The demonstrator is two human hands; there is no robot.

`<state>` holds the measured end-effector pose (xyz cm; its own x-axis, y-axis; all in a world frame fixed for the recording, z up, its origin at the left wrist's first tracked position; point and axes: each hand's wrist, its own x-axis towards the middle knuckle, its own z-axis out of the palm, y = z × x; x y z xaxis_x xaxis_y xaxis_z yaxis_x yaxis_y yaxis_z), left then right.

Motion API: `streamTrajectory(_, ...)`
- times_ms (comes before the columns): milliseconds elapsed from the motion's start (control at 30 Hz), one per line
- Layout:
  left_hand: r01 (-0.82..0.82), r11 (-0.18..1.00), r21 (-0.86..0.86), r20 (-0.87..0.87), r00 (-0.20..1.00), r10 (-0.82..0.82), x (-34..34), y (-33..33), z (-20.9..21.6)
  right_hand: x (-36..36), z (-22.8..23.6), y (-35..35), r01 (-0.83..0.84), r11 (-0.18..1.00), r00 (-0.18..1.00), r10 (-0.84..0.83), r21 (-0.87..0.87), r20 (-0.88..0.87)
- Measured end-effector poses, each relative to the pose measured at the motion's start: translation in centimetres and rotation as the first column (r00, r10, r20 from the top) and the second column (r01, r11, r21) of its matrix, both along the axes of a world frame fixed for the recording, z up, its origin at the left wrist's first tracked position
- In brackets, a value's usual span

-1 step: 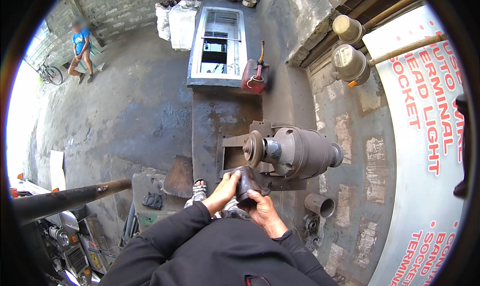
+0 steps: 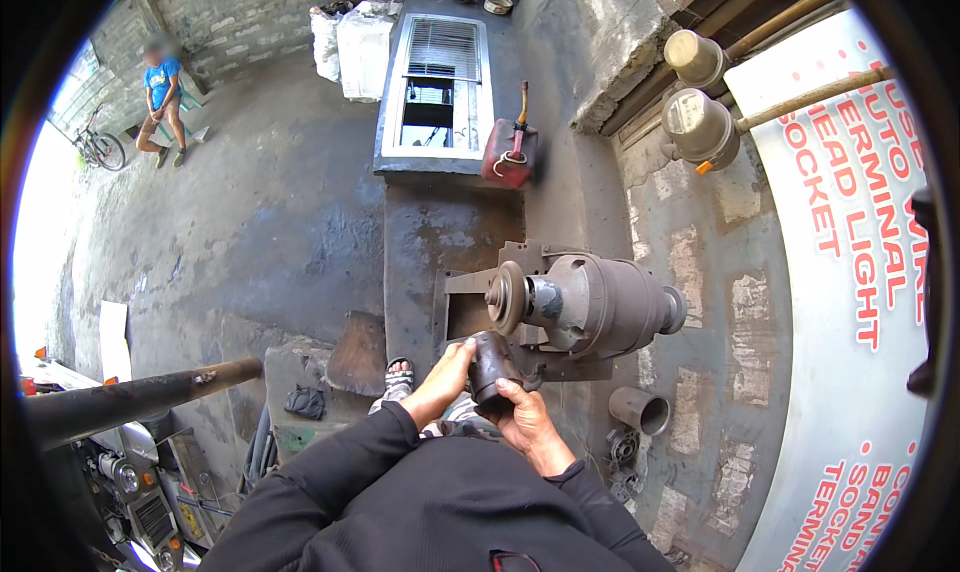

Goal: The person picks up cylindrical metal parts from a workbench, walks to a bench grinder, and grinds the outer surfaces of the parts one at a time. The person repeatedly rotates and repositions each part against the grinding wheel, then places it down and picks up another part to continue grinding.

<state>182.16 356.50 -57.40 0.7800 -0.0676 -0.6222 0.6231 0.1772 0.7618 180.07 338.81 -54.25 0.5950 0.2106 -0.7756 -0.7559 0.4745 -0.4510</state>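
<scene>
Your black top (image 2: pixel 430 502) fills the bottom of the view, sleeves reaching forward. Your left hand (image 2: pixel 445 380) grips the left side of 1 dark metal cylinder (image 2: pixel 492 365), fingertips near its upper end. Your right hand (image 2: pixel 528 424) grasps its lower right, thumb laid against the surface, other fingers mostly hidden. So 2 hands, 1 part, neither hand free. Cylinder sits in front of your body, just below the round pulley (image 2: pixel 508 299) of a big dusty motor (image 2: pixel 610 307); can't tell if it touches the metal base (image 2: pixel 463 317) under that motor. A small curved piece (image 2: pixel 533 377) shows at the cylinder's right side; can't tell if it's attached. Your sandaled foot (image 2: pixel 399 371) pokes out left of your left hand. Right of your right hand, a hollow metal tube (image 2: pixel 636 410) lies with its open end showing, near some small round metal parts (image 2: pixel 623 445). Left of the foot: a brown curved sheet (image 2: pixel 357 354), then a dark crumpled cloth (image 2: pixel 305 403). A dark pole (image 2: pixel 150 399) cuts in from the left, vehicle headlight (image 2: pixel 126 477) below it. Further out, a red jug (image 2: pixel 510 155) with a yellow spout stands by a white-framed window (image 2: pixel 440 87); 2 round meters (image 2: pixel 700 130) are at upper right beside a white sign (image 2: pixel 800 172) with red lettering. Past the window, white sacks (image 2: pixel 363 52). Farthest, upper left, a seated person (image 2: pixel 163 97) in blue, near a bicycle (image 2: pixel 100 147).
</scene>
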Motion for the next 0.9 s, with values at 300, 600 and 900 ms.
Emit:
streamTrajectory(300, -0.543, 0.468, -0.698, -0.550, 0.824, 0.135, 1.8, -0.6, -2.3, 1.4, -0.1, 1.9, -0.002, 0.997, 1.000, 0.002, 0.078, 0.001)
streamTrajectory(600, -0.479, 0.568, -0.670, -0.457, 0.868, 0.193, 3.7, -0.5, -1.8, 2.7, 0.8, 3.0, -0.014, 0.996, 1.000, 0.015, 0.083, -0.002)
streamTrajectory(900, -0.422, 0.751, -0.508, -0.510, 0.850, 0.132, 5.0, -1.1, -2.4, 2.3, 1.3, 3.5, 0.168, 0.970, 0.984, -0.154, 0.175, -0.089)
